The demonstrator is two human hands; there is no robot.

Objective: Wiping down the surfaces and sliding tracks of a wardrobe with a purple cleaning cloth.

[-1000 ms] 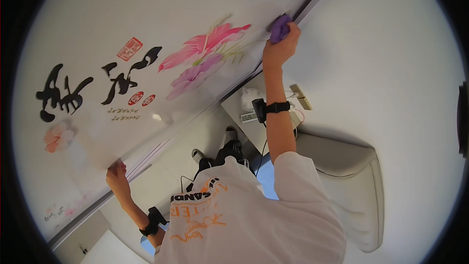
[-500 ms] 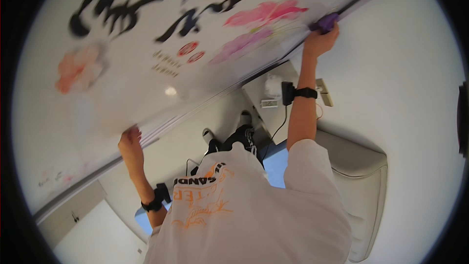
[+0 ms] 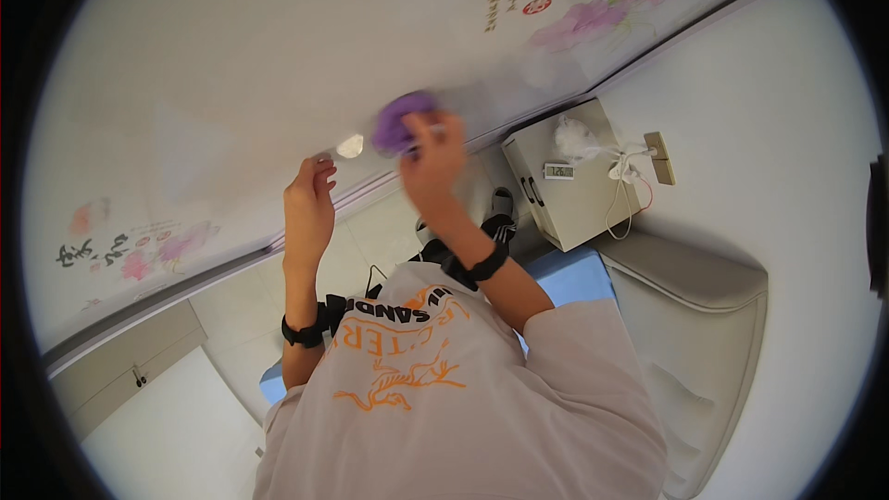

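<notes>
At left, my left hand point(image 3: 310, 199), fingers loosely parted and seemingly empty, is near the lower edge of a white floral panel point(image 3: 231, 65); I cannot tell whether they touch. Just to its right, a purple cloth point(image 3: 393, 130) lies at the panel, brought in from the far right end, so the middle stretch is now covered. Bunched and blurred, it leans up rightward, long axis unclear. My right hand point(image 3: 433, 162) grips it.
</notes>
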